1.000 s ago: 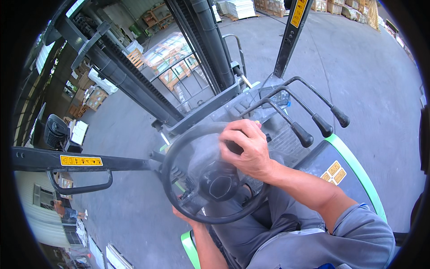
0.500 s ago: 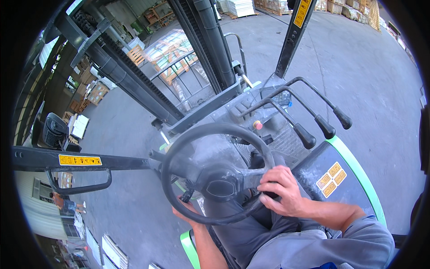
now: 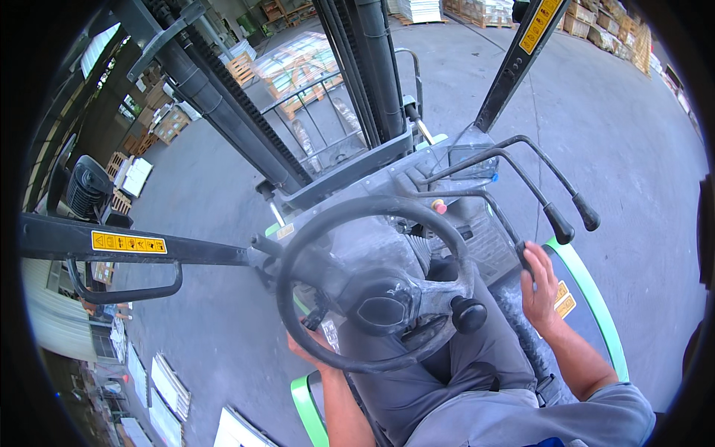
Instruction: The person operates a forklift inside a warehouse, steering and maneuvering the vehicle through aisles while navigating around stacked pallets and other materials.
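Note:
A black steering wheel (image 3: 294,343) with a round spinner knob (image 3: 468,315) fills the middle; neither hand grips the knob. My right hand (image 3: 539,290) is at the nearest of three long black control levers, its fingers around the grip end (image 3: 524,257). That lever sits lower than the other two, whose grips (image 3: 558,223) (image 3: 588,213) stand further right. Below the wheel's left side, my left hand (image 3: 310,349) is closed at a short black stalk (image 3: 315,317); the wheel rim hides part of it.
Ahead rise the forklift's mast (image 3: 216,104) and a load guard (image 3: 309,112), with a wrapped pallet load (image 3: 298,63) beyond. A red button (image 3: 439,206) is on the dash. Stacked crates (image 3: 167,123) stand at left, white panels (image 3: 170,387) lower left. A person (image 3: 126,309) is far left.
My right hand has left the spinner knob and moved right to the nearest lever, which has come back toward me. My left hand stays at the stalk. The surroundings have shifted slightly in view.

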### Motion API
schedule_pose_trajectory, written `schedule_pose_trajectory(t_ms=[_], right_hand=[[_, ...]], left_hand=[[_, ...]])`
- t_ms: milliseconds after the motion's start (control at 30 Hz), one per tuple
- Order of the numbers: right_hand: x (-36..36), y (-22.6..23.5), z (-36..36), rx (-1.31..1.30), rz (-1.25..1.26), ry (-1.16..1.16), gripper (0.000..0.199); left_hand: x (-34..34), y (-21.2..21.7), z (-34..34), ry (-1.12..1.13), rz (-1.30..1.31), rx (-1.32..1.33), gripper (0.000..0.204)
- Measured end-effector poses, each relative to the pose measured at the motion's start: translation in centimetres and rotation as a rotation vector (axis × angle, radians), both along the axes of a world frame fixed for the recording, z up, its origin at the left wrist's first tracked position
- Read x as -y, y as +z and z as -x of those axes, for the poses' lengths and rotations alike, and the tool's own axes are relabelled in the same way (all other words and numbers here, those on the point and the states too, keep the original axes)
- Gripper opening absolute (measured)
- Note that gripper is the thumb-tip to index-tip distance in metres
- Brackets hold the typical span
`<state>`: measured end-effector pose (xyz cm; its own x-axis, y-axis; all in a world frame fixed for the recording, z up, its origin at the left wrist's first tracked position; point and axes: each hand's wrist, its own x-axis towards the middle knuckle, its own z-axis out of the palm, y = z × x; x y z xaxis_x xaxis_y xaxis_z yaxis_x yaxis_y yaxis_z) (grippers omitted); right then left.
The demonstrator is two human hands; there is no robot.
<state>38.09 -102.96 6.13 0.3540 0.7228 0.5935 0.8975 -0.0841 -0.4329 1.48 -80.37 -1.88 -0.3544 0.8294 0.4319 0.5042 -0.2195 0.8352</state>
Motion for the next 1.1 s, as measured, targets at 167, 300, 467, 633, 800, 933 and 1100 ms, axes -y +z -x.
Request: schedule_pose_trajectory(t_ms=[167,300,467,633,800,933,1100], right_hand=[[3.0,-1.4,0.4,-0.070,0.098,-0.011,0.045],[2.1,1.1,-0.5,-0.067,0.101,0.025,0.052],[1.9,5.3,-4.1,0.143,-0.149,-0.061,0.042],[0.9,4.2,-7.7,-0.101,-0.066,-0.325,0.028],[-3.5,5.1,-10.6,-0.342,-0.159,-0.205,0.036],[-8.5,10.1,-13.1,-0.287,-0.083,-0.173,0.037],[-11.2,12.5,-13.6,-0.317,-0.029,-0.234,0.039]], left_hand=[[0.6,0.0,-0.2,-0.010,0.046,0.107,0.049],[1.6,0.5,-0.1,-0.003,0.030,0.102,0.048],[2.2,0.6,-0.3,0.000,-0.013,0.085,0.045],[2.6,0.4,-1.0,0.046,0.000,0.092,0.043],[2.9,0.5,-1.2,0.036,0.035,0.159,0.046],[3.0,0.4,-1.3,0.006,0.011,0.114,0.048],[3.8,1.1,-1.8,0.000,-0.043,-0.002,0.046]])
